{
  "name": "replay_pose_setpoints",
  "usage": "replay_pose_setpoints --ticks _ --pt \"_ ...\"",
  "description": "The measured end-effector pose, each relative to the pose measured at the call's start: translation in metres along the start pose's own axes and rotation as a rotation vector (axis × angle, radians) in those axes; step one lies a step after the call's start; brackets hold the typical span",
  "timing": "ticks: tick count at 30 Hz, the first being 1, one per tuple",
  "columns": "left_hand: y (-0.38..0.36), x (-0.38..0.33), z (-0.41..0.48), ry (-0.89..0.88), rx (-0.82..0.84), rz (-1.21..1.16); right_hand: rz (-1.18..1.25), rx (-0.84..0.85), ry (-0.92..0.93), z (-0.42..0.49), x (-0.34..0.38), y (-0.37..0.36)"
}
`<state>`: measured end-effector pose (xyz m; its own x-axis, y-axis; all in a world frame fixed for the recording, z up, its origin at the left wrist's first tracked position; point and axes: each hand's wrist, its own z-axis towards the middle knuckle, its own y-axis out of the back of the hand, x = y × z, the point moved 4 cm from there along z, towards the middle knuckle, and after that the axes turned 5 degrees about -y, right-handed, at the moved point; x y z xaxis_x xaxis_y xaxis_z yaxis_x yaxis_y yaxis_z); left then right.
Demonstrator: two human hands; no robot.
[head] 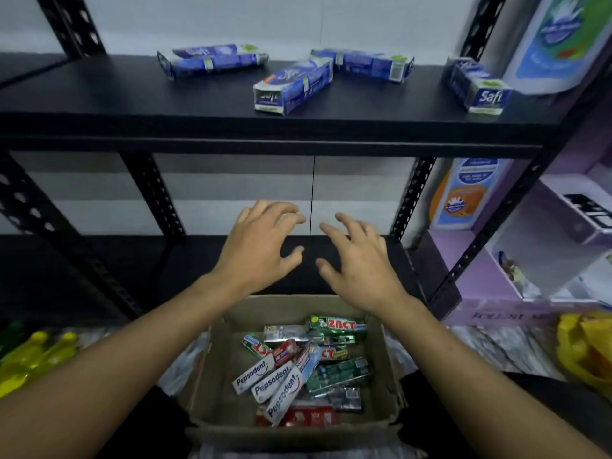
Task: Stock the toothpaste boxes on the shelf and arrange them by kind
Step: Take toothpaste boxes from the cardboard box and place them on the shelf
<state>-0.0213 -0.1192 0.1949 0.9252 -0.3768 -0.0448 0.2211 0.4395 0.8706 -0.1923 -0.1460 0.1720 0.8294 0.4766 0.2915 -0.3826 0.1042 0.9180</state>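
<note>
Several blue Safi toothpaste boxes lie scattered on the upper black shelf (pixel 132 107): one at the left (pixel 212 61), one in the middle (pixel 293 86), one behind it (pixel 371 66), one at the right (pixel 477 86). Below, a cardboard box (pixel 215 366) holds several white Pepsodent boxes (pixel 275 382) and green Zact boxes (pixel 337 326), plus red ones. My left hand (pixel 258 250) and my right hand (pixel 357 263) hover side by side above the carton, in front of the lower shelf, fingers spread, holding nothing.
Black slotted uprights (pixel 152 193) frame the rack. Blue-and-white refill pouches (pixel 559 41) stand at the right, with a purple display unit (pixel 496 279) beside them. Yellow bottles (pixel 36 356) lie at the lower left, a yellow bag (pixel 586 349) at the lower right.
</note>
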Motion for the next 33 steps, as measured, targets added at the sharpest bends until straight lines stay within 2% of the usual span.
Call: replay_pose_setpoints --ticks 6,11,16,18,24,30,33 --pt "-0.088 0.018 -0.067 0.069 0.398 0.018 -0.010 0.392 -0.027 -0.029 -0.022 -0.106" --pt "-0.157 0.022 -0.119 0.102 0.659 0.036 -0.057 0.588 -0.066 -0.058 -0.044 -0.176" --pt "-0.228 0.025 -0.180 0.156 0.875 -0.043 0.006 0.769 -0.166 -0.091 -0.073 -0.233" --pt "-0.253 0.029 -0.200 0.242 0.903 -0.113 0.024 0.820 -0.214 -0.102 -0.083 -0.248" --pt "-0.304 0.045 -0.244 0.535 0.851 -0.281 0.116 0.869 -0.320 -0.105 -0.100 -0.287" --pt "-0.336 0.054 -0.250 0.869 0.762 -0.473 0.246 0.818 -0.355 -0.081 -0.102 -0.316" --pt "-0.347 0.057 -0.249 0.924 0.755 -0.473 0.344 0.812 -0.380 -0.076 -0.098 -0.328"
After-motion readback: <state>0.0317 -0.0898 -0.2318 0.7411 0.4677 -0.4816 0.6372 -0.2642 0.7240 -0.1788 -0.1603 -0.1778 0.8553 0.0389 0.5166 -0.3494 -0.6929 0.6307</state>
